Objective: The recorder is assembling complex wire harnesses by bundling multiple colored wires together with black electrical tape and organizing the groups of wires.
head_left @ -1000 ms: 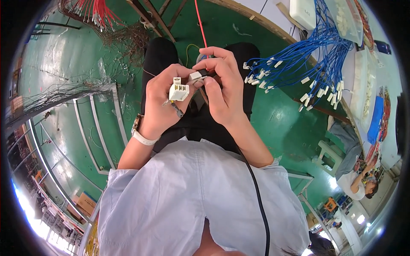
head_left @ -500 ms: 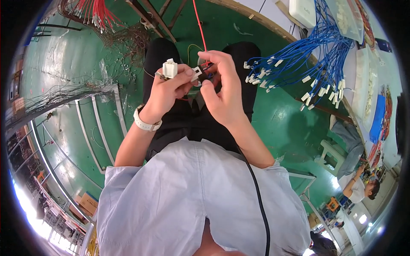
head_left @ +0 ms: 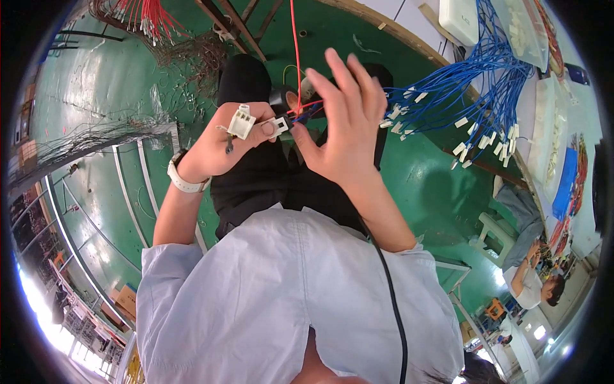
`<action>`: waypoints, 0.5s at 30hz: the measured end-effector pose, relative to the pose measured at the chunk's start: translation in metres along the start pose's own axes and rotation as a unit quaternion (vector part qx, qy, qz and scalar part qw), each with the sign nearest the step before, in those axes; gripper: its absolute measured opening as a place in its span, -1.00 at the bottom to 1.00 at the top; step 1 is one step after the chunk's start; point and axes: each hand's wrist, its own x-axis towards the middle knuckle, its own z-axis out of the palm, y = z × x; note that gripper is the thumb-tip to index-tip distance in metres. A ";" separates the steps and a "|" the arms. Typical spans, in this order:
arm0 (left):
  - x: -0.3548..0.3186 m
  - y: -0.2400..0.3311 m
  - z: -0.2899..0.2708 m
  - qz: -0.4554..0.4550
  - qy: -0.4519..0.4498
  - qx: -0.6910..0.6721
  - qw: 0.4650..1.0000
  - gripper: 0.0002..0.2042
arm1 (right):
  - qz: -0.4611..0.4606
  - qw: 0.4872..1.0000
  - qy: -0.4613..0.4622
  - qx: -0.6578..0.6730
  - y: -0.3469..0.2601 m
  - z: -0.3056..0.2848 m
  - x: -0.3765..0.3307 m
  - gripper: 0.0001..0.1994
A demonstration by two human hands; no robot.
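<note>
Over my lap, my left hand (head_left: 220,144) is closed on two white plastic connectors. The larger boxy connector (head_left: 241,123) with open slots stands out above the fingers. Under the thumb tip is the smaller white connector (head_left: 279,126), pinched, with dark and red wires leaving its right end. My right hand (head_left: 350,131) is open, fingers spread, just right of those wires; its thumb tip is close to the small connector. A long red wire (head_left: 296,54) runs up from there. Behind the wires sits a round dark thing with a brown inside (head_left: 291,100), partly covered.
Blue wires (head_left: 460,80) with white connector ends hang over the edge of the workbench (head_left: 409,32) at right. A metal frame (head_left: 83,224) stands at left, with tangled wires above it. A person (head_left: 534,285) works near a pale green stool (head_left: 494,238).
My right hand has let go of the wires by the small connector and its fingers have spread upward. My left hand has moved slightly left and down, keeping both connectors.
</note>
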 end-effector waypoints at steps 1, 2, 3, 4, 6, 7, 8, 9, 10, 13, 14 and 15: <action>-0.001 0.003 -0.001 0.026 -0.012 0.057 0.998 -0.81 | -0.034 0.998 -0.045 0.001 0.006 0.005 -0.001 -0.37; 0.000 0.006 -0.004 0.033 -0.023 0.083 0.996 -0.85 | -0.024 0.990 -0.095 0.104 0.011 0.011 0.000 -0.33; 0.000 0.010 -0.006 0.034 -0.024 0.082 0.996 -0.85 | -0.014 0.968 -0.145 0.205 0.014 0.013 0.001 -0.28; -0.001 0.014 -0.007 0.049 -0.029 0.128 0.990 -0.88 | 0.045 0.931 -0.242 0.268 0.017 0.010 0.003 -0.24; -0.003 0.013 -0.009 0.064 -0.025 0.175 0.982 -0.90 | 0.123 0.870 -0.286 0.383 0.013 0.012 0.003 -0.25; -0.004 0.009 -0.007 0.097 -0.015 0.192 0.976 -0.91 | 0.203 0.786 -0.322 0.488 0.010 0.014 0.002 -0.26; -0.007 0.006 -0.006 0.129 -0.005 0.210 0.969 -0.90 | 0.157 0.832 -0.283 0.450 0.007 0.018 -0.004 -0.24; -0.010 0.005 -0.007 0.116 -0.004 0.215 0.970 -0.87 | 0.156 0.831 -0.286 0.451 0.005 0.022 -0.008 -0.24; -0.013 0.004 -0.007 0.114 -0.002 0.214 0.970 -0.87 | 0.223 0.795 -0.270 0.496 0.004 0.025 -0.011 -0.26; -0.020 -0.003 -0.004 0.132 0.009 0.225 0.965 -0.84 | 0.322 0.686 -0.258 0.600 0.007 0.035 -0.018 -0.31; -0.021 -0.007 -0.002 0.142 0.015 0.225 0.964 -0.82 | 0.351 0.613 -0.261 0.658 0.009 0.037 -0.017 -0.34; -0.022 -0.008 0.001 0.153 0.021 0.225 0.962 -0.81 | 0.358 0.566 -0.275 0.690 0.011 0.038 -0.015 -0.36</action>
